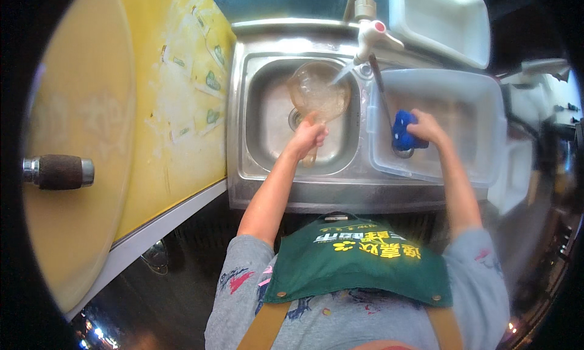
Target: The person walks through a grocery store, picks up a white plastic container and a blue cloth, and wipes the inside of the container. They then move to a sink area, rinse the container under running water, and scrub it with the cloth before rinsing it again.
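My left hand (310,137) grips the handle of a translucent plastic water scoop (315,87). The scoop is over the stainless steel sink basin (262,142), under the tap (368,37), and a stream of water (343,73) runs down into it. To the right, my right hand (426,127) holds a bunched blue cloth (403,130) over a translucent plastic bin (495,135). A long-handled metal utensil (381,87) leans across the bin's left side. Its lower end shows just below the cloth; whether the cloth touches it, I cannot tell.
A yellow worktop (182,99) with stuck-on labels borders the sink on the left. On it lies a large round translucent board (86,121), near a dark cylindrical handle with metal ends (61,172). Another white plastic bin (440,23) stands behind the tap, to the right.
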Motion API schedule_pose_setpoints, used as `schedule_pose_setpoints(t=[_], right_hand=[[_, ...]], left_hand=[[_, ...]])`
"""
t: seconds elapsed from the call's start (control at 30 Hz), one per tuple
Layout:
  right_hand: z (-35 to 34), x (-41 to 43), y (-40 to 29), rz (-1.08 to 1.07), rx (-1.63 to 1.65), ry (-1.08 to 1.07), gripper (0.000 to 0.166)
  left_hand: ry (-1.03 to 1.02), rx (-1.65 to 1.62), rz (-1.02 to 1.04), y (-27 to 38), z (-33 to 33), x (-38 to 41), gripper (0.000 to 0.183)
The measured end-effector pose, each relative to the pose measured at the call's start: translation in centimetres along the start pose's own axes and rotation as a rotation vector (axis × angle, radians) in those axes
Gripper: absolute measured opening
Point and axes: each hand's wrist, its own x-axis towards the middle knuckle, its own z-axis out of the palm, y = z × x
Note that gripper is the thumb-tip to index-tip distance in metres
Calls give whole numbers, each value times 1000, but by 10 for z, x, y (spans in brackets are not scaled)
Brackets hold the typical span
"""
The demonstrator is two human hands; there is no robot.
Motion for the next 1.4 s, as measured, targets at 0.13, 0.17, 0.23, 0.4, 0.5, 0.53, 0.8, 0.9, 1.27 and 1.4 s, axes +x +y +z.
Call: schedule_pose_setpoints(t=[0.13, 0.17, 0.23, 0.4, 0.5, 0.53, 0.8, 0.9, 1.27, 1.4], right_hand=[[-17, -23, -76, -246, 449, 202, 40], [-13, -18, -95, -271, 509, 254, 38], [2, -2, -130, -296, 638, 431, 38], [81, 63, -163, -540, 70, 478, 72], [102, 68, -184, -351, 72, 427, 68], [106, 73, -184, -326, 149, 347, 64], [88, 87, -170, -436, 555, -456, 53], [70, 82, -162, -505, 104, -437, 61], [87, 62, -167, -661, -493, 448, 37], [109, 58, -170, -450, -54, 279, 50]], left_hand=[[-4, -6, -11, -1, 14, -1, 40], [-9, -1, -12, 0, 18, -2, 38], [-22, -14, 0, 3, 27, -4, 30], [-42, -2, -12, 12, 54, -20, 7], [-16, 2, -28, 15, 58, -22, 10], [-14, 51, -45, 16, 56, -23, 9], [-68, 219, -126, 29, 30, -42, 10], [-75, 149, -102, 18, 28, -44, 10], [-69, 43, -126, 19, 55, -53, 18], [-90, 95, -105, 18, 54, -51, 20]])
